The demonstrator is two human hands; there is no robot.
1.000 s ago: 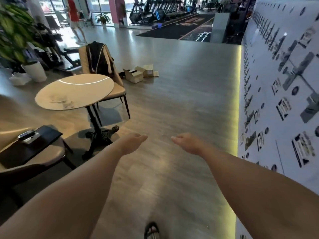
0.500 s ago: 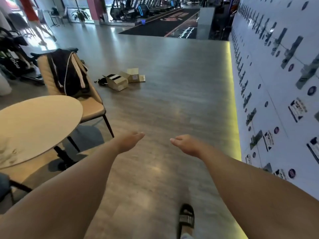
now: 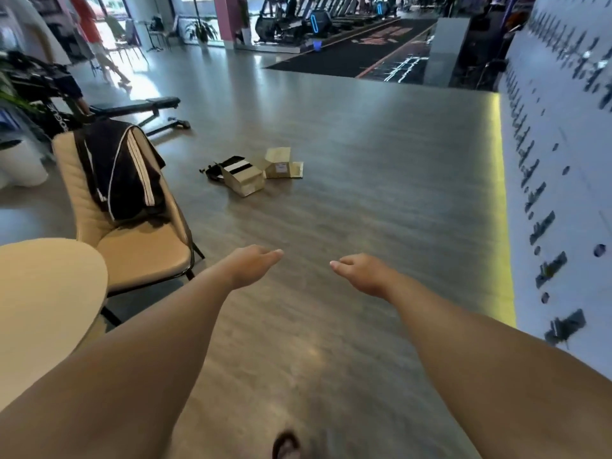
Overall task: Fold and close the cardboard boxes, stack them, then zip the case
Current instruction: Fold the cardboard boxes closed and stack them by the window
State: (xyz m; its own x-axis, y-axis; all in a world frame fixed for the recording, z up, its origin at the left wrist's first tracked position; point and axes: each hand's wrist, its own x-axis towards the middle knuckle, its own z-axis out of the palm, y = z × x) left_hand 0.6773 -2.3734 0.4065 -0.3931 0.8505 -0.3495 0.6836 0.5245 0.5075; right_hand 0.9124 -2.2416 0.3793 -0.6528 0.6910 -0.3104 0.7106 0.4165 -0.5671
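Note:
Two open cardboard boxes lie on the grey floor ahead. The nearer box (image 3: 244, 180) has black and white contents showing at its top. The second box (image 3: 280, 164) sits just behind it to the right, flaps open. A dark case (image 3: 214, 170) lies partly hidden behind the nearer box on its left. My left hand (image 3: 256, 261) and my right hand (image 3: 359, 270) are stretched forward with relaxed fingers, holding nothing, well short of the boxes.
A tan chair (image 3: 139, 246) with a black jacket (image 3: 121, 170) over its back stands left, beside a round table (image 3: 43, 293). A weight bench (image 3: 139, 107) lies behind. A white patterned wall (image 3: 559, 193) runs along the right. A person (image 3: 96, 38) walks far left.
The view has moved forward: the boxes are nearer and more central, the table and chair have slid left. Both hands stay outstretched and empty.

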